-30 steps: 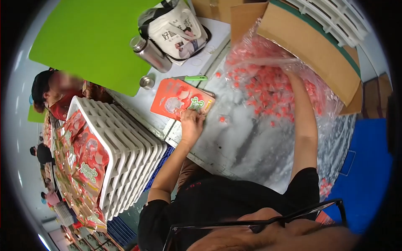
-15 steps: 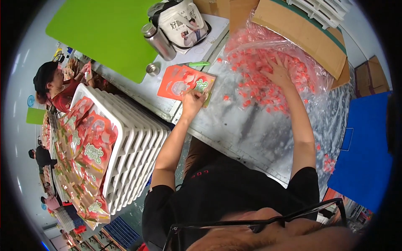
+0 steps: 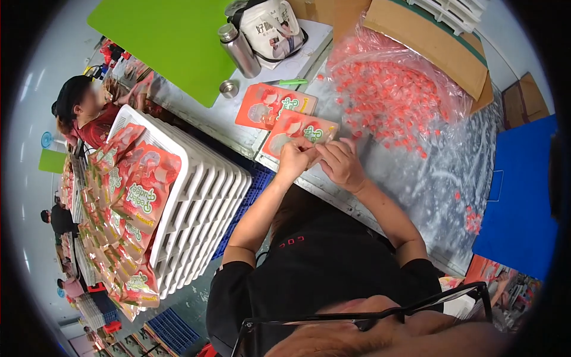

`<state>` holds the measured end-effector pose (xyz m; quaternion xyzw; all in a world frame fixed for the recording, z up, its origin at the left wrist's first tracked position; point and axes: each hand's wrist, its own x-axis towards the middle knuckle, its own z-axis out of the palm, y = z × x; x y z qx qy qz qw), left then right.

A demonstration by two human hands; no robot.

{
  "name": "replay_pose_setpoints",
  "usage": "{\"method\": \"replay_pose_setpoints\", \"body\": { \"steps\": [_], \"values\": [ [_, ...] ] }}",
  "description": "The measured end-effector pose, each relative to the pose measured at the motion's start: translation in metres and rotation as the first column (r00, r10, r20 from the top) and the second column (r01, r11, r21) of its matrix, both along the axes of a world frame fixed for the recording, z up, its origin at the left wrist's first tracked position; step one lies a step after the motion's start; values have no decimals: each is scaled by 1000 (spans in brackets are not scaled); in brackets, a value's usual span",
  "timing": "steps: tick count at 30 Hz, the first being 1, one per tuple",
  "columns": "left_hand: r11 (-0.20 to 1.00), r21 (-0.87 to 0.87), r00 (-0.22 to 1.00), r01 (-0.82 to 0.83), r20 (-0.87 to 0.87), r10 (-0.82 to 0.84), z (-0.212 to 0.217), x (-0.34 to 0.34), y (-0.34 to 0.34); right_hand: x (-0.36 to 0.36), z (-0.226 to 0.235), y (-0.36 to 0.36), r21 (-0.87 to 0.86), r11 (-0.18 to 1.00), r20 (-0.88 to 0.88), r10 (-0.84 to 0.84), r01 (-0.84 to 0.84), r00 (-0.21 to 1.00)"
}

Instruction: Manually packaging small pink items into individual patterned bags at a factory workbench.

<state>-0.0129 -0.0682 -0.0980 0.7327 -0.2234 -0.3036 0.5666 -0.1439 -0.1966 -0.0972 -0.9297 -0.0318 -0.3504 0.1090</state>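
Note:
My left hand (image 3: 295, 160) pinches the near edge of a red-and-tan printed flat pouch (image 3: 291, 125) over the table's front edge. Close against it, my right hand (image 3: 345, 165) has its fingers bent in at the pouch's lower right corner. Whether the right palm holds anything more is hidden. Just beyond lies a small stack of the same pouches (image 3: 257, 107) on the table. To the right, small red wrapped pieces (image 3: 392, 95) spill from a clear plastic bag (image 3: 351, 50).
A green-handled knife (image 3: 292, 81), a steel flask (image 3: 239, 52), its cup lid (image 3: 228, 88) and a white bag (image 3: 270, 30) stand beyond. Stacked white trays (image 3: 205, 184) bearing filled pouches (image 3: 146, 184) rise at left, near a co-worker (image 3: 89, 113). A cardboard box (image 3: 425, 44) backs the pile.
My right hand has left the red pieces and come to my left hand. My left hand has drawn one pouch off the stack, toward me and to the right.

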Motion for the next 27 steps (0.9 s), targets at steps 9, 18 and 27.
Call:
{"method": "replay_pose_setpoints", "body": {
  "steps": [9, 18, 27],
  "values": [
    [975, -176, 786, -133, 581, 212, -49, -27, -5, -16, -6, 17, -30, 983, -130, 174, -179, 976],
    [999, -50, 682, -3, 731, 39, -6, -41, 17, 9, -24, 29, 203, 913, -531, 406, -353, 744],
    [911, 158, 199, -380, 976, -86, 134, 79, 80, 35, -7, 40, 520, 784, -393, 572, -339, 720]
  ]
}}
